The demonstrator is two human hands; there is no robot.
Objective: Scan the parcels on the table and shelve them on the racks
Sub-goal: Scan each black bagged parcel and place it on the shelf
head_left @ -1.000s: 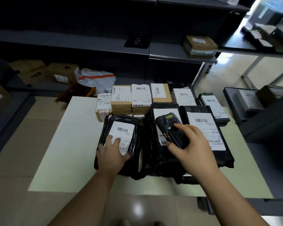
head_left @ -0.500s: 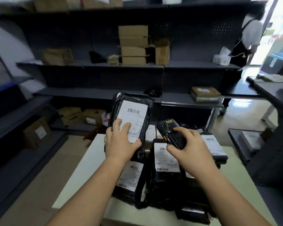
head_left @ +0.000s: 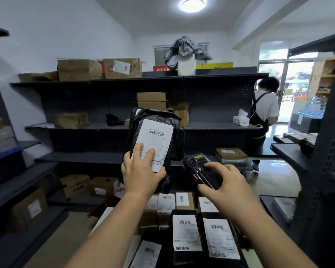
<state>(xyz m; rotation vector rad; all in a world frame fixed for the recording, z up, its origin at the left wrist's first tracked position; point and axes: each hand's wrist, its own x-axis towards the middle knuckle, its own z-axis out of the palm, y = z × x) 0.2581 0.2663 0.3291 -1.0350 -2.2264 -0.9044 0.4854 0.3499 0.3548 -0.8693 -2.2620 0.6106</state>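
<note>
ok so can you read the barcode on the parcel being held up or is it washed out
Head view: the label on the black parcel in the left hand is evenly lit, bars distinct, small print smeared; the ceiling lamp and doorway are blown out; the wide lens bows the racks toward the edges; the scanner in the right hand looks slightly soft.

The left hand [head_left: 140, 174] covers the lower end of the black plastic-wrapped parcel [head_left: 153, 120], and its label print is too small to read. The right hand [head_left: 227, 183] hides the rear half of the black handheld scanner [head_left: 196, 164]. The picture's bottom edge cuts off the pale table [head_left: 103, 219].
</note>
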